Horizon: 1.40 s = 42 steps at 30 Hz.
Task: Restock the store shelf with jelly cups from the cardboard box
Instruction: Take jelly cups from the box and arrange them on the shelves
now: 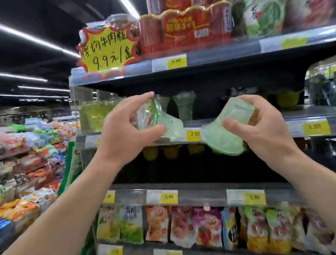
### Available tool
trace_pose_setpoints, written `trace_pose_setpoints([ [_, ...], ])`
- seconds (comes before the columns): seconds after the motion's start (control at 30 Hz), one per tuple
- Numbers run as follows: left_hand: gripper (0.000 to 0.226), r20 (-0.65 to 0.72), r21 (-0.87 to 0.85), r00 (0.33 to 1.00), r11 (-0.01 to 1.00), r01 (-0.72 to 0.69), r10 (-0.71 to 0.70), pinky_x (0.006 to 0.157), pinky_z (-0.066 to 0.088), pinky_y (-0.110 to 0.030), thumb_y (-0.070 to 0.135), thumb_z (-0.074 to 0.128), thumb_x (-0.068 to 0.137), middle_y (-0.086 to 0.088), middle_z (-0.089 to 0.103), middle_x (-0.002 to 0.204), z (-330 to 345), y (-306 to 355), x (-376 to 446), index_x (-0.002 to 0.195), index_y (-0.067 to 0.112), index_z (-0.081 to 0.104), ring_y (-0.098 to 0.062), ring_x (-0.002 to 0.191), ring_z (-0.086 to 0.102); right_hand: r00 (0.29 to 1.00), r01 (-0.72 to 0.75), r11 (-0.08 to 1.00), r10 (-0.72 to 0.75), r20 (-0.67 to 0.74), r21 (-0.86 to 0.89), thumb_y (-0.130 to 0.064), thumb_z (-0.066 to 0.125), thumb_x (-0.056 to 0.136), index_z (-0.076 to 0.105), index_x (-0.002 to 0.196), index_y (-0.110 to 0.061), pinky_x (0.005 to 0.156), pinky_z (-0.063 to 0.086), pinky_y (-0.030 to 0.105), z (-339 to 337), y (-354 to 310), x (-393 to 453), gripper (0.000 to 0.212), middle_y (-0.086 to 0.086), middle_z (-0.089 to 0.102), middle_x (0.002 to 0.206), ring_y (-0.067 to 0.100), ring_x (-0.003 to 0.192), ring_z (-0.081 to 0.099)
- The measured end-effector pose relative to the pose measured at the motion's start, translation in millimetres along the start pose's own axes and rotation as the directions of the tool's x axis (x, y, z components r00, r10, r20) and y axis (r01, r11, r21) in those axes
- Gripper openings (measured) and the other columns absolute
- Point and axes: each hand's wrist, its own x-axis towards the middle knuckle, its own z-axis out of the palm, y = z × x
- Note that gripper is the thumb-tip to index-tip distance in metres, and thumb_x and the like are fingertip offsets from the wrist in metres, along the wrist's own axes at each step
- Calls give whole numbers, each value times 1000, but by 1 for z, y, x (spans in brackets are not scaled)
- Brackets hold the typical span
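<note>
**what you can't make out**

your left hand [127, 132] covers much of its cup [157, 120], and your right hand [263, 127] hides the far side of the other cup [221, 137]. the whole frame is motion-blurred, so the price tags [193, 134] are barely legible and the pouches [208, 229] show no readable print. the red packs [185, 7] are cut off by the top edge. the shelf [243, 87] behind the cups is too dark to see into.
</note>
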Motion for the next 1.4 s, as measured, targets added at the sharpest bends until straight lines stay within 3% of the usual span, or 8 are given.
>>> trace_pose_setpoints([
  [0.17, 64, -20, 213, 1000, 977, 15, -11, 112, 26, -26, 31, 74, 81, 4, 44, 151, 17, -8, 63, 141, 34, 53, -10, 139, 38, 999, 32, 999, -32, 13, 27, -22, 80, 80, 57, 108, -34, 67, 53, 18, 0, 7, 40, 39, -7, 67, 100, 0, 84, 65],
  [0.3, 53, 53, 336, 998, 942, 25, -46, 111, 30, -34, 29, 69, 84, 0, 42, 153, 37, -24, 94, 136, 34, 58, -19, 140, 39, 997, 68, 998, -68, 45, -2, -21, 85, 73, 62, 112, -30, 73, 56, 27, 6, 10, 60, 46, -8, 70, 98, 7, 87, 68],
  [0.6, 50, 135, 378, 991, 925, -32, -20, 100, 37, -24, 34, 68, 90, 4, 61, 135, 41, -50, 110, 137, 22, 56, -13, 123, 55, 999, 35, 996, -38, 37, 86, -20, 85, 72, 65, 108, -34, 81, 58, 35, 27, 18, 70, 43, -9, 71, 104, 11, 98, 67],
  [0.83, 54, 173, 310, 983, 951, 11, -68, 102, 42, -32, 45, 62, 93, 5, 59, 136, 44, -61, 115, 141, 24, 52, -14, 126, 53, 994, -93, 950, 105, -24, 297, -11, 82, 75, 70, 103, -28, 62, 56, 22, 48, 19, 69, 34, -7, 75, 92, 11, 85, 71],
  [1.07, 60, 162, 315, 987, 947, -60, 8, 110, 38, -34, 42, 69, 89, 4, 55, 143, 39, -59, 111, 143, 22, 51, -14, 133, 48, 958, -218, 819, 282, -41, 531, -26, 78, 70, 67, 114, -10, 81, 59, 42, 54, 22, 66, 49, 10, 73, 108, 28, 99, 71],
  [1.2, 57, -149, 242, 940, 933, -268, 308, 109, 39, -27, 36, 75, 83, 7, 61, 132, 30, -48, 81, 134, 17, 59, -12, 126, 52, 927, -294, 664, 374, 35, 687, -29, 71, 75, 66, 111, -4, 79, 59, 40, 52, 19, 57, 45, 13, 73, 107, 27, 97, 72],
  [1.3, 80, 53, 144, 897, 885, -442, 439, 112, 34, -24, 52, 76, 76, 9, 52, 143, 43, -32, 45, 144, 20, 48, -9, 134, 45, 898, -343, 545, 430, 95, 766, -31, 67, 75, 65, 112, -3, 86, 59, 43, 55, 17, 48, 47, 12, 74, 107, 27, 100, 72],
  [1.4, 106, 167, 34, 913, 923, -383, 372, 115, 25, -18, 60, 79, 68, 16, 34, 155, 62, -20, 28, 154, 29, 26, -2, 143, 30, 874, -381, 484, 467, 136, 788, -34, 69, 72, 65, 115, -2, 82, 60, 37, 61, 13, 39, 53, 15, 73, 111, 28, 99, 72],
])
